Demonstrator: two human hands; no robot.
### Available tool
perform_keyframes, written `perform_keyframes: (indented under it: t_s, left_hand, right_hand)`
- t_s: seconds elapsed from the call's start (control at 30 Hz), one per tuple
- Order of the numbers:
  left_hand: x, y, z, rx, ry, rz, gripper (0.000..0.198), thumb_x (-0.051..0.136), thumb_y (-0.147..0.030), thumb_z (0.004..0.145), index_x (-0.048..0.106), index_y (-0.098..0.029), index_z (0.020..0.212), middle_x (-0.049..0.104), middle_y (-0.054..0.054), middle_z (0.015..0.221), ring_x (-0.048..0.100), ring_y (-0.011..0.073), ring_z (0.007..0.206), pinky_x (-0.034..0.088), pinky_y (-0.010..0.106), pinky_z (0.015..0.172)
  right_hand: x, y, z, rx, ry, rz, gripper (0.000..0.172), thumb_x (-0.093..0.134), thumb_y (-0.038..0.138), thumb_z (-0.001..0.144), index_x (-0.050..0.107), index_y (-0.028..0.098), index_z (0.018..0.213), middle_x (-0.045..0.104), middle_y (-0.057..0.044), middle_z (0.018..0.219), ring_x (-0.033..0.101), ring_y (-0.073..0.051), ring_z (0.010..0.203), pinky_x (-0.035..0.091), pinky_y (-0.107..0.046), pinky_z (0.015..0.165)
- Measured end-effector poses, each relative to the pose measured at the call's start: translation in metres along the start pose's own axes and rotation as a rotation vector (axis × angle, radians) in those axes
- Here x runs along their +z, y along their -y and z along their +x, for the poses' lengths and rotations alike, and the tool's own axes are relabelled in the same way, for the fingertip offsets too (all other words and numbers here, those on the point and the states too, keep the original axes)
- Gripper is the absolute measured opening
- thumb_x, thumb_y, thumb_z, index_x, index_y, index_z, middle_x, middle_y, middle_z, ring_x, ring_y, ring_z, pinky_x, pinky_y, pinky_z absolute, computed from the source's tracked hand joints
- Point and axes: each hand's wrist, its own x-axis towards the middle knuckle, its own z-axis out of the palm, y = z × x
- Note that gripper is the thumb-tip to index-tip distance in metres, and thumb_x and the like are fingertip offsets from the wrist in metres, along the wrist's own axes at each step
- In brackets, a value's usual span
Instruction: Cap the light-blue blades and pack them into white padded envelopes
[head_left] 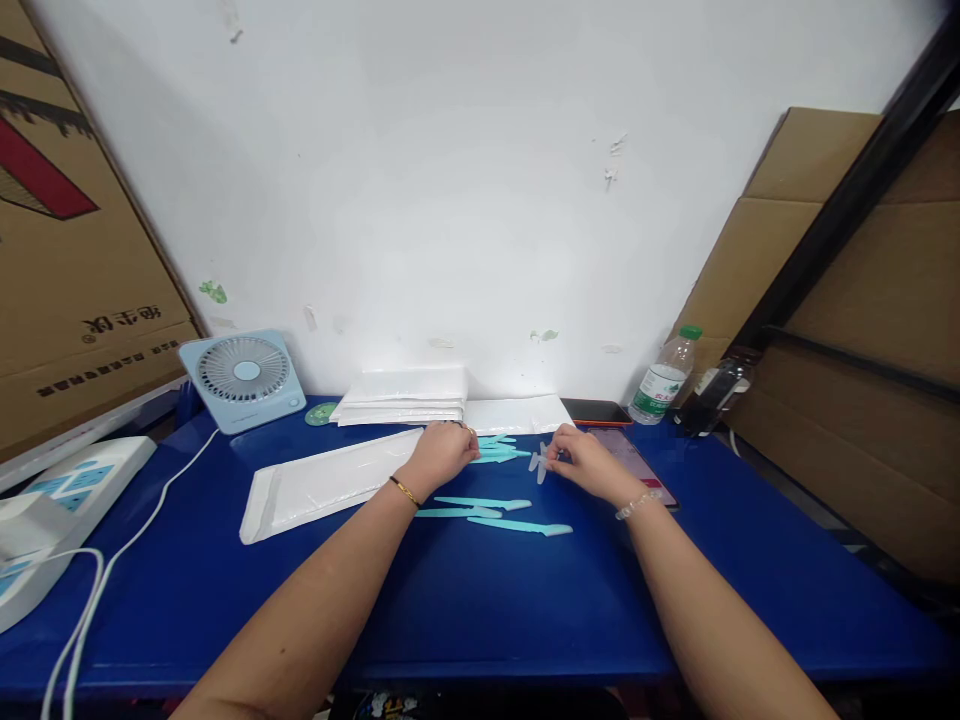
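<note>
My left hand (442, 455) is closed, fingers curled down at a loose pile of turquoise eyebrow razors (504, 450). What its fingertips hold, if anything, is hidden. My right hand (589, 462) pinches at small translucent plastic caps (540, 466), just right of the pile. Nearer to me, three more turquoise razors (521, 526) lie flat and roughly side by side, the middle one partly covered by my left forearm. A long white padded envelope (322, 485) lies under and left of my left hand.
White envelopes (401, 395) are stacked against the wall. A blue fan (244, 375) and a white power strip (82, 500) with cables stand left. A phone-like device (634, 460), a dark phone (598, 411), a water bottle (664, 380) and a dark bottle (716, 390) are right.
</note>
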Motion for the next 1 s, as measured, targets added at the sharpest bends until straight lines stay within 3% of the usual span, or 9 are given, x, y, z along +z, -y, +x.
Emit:
perform_keyframes:
  t_s: [0.1, 0.17, 0.33, 0.47, 0.57, 0.73, 0.83, 0.93, 1.0]
  left_hand:
    - [0.000, 0.010, 0.000, -0.069, -0.065, -0.032, 0.018, 0.059, -0.033, 0.079, 0.066, -0.020, 0.089, 0.069, 0.003, 0.089, 0.061, 0.0190, 0.084, 0.040, 0.028, 0.075]
    - [0.001, 0.010, -0.002, -0.055, -0.048, -0.101, 0.025, 0.061, -0.037, 0.076, 0.065, -0.021, 0.095, 0.067, 0.003, 0.092, 0.061, 0.0182, 0.084, 0.041, 0.026, 0.073]
    - [-0.001, 0.000, -0.008, 0.088, 0.253, -0.296, 0.028, 0.065, -0.045, 0.070, 0.068, -0.021, 0.083, 0.067, 0.000, 0.079, 0.060, 0.0143, 0.070, 0.038, 0.022, 0.057]
    - [0.000, -0.004, -0.011, 0.129, 0.389, -0.354, 0.025, 0.069, -0.042, 0.067, 0.068, -0.021, 0.081, 0.067, -0.001, 0.074, 0.058, 0.0127, 0.064, 0.036, 0.021, 0.053]
    - [0.003, -0.004, -0.009, 0.123, 0.351, -0.332, 0.018, 0.064, -0.038, 0.073, 0.068, -0.021, 0.078, 0.067, -0.001, 0.071, 0.058, 0.0122, 0.061, 0.035, 0.021, 0.052]
    - [0.004, 0.005, -0.001, 0.058, 0.098, -0.140, 0.017, 0.059, -0.035, 0.079, 0.068, -0.020, 0.078, 0.069, 0.002, 0.078, 0.060, 0.0157, 0.071, 0.038, 0.024, 0.063]
    - [0.003, 0.012, 0.001, -0.026, -0.026, -0.063, 0.021, 0.057, -0.036, 0.080, 0.068, -0.021, 0.090, 0.069, 0.004, 0.089, 0.061, 0.0186, 0.083, 0.040, 0.026, 0.072]
    - [-0.001, 0.013, -0.002, -0.001, -0.021, -0.102, 0.031, 0.063, -0.041, 0.075, 0.066, -0.022, 0.099, 0.067, 0.004, 0.095, 0.060, 0.0193, 0.088, 0.041, 0.026, 0.074]
    - [-0.006, 0.009, -0.007, 0.053, 0.111, -0.189, 0.032, 0.066, -0.046, 0.070, 0.067, -0.022, 0.092, 0.066, 0.002, 0.090, 0.061, 0.0175, 0.082, 0.042, 0.024, 0.066]
  right_hand:
    - [-0.001, -0.001, 0.000, 0.054, -0.037, 0.038, 0.010, 0.062, 0.029, 0.078, 0.062, 0.019, 0.076, 0.056, -0.003, 0.089, 0.054, -0.015, 0.074, 0.042, -0.029, 0.069]
    - [0.000, 0.006, -0.002, 0.011, 0.021, 0.104, 0.011, 0.062, 0.030, 0.078, 0.064, 0.020, 0.079, 0.057, -0.003, 0.091, 0.054, -0.014, 0.072, 0.042, -0.028, 0.067]
    - [0.012, 0.031, -0.004, -0.133, 0.253, 0.139, 0.021, 0.069, 0.039, 0.073, 0.066, 0.022, 0.085, 0.057, -0.002, 0.090, 0.053, -0.015, 0.075, 0.041, -0.028, 0.068]
    - [0.019, 0.037, -0.003, -0.150, 0.261, 0.094, 0.014, 0.068, 0.033, 0.076, 0.064, 0.020, 0.078, 0.055, -0.002, 0.087, 0.052, -0.015, 0.076, 0.039, -0.029, 0.071]
    - [0.017, 0.036, -0.002, -0.151, 0.212, 0.076, 0.010, 0.065, 0.028, 0.079, 0.061, 0.020, 0.075, 0.055, -0.002, 0.086, 0.053, -0.015, 0.078, 0.039, -0.029, 0.073]
    - [0.007, 0.018, 0.000, -0.100, 0.025, 0.037, 0.008, 0.061, 0.022, 0.080, 0.059, 0.019, 0.072, 0.055, -0.002, 0.085, 0.054, -0.016, 0.078, 0.040, -0.028, 0.072]
    - [0.002, 0.002, 0.001, 0.010, -0.095, 0.016, 0.008, 0.061, 0.025, 0.078, 0.060, 0.020, 0.073, 0.055, -0.003, 0.086, 0.054, -0.016, 0.074, 0.041, -0.028, 0.067]
    - [-0.003, -0.001, -0.001, 0.056, -0.121, 0.034, 0.006, 0.059, 0.024, 0.079, 0.062, 0.020, 0.075, 0.055, -0.003, 0.086, 0.054, -0.016, 0.073, 0.041, -0.028, 0.066]
    - [-0.004, 0.004, -0.002, 0.028, -0.079, 0.081, 0.009, 0.056, 0.024, 0.080, 0.063, 0.020, 0.075, 0.056, -0.003, 0.085, 0.053, -0.015, 0.072, 0.042, -0.027, 0.065]
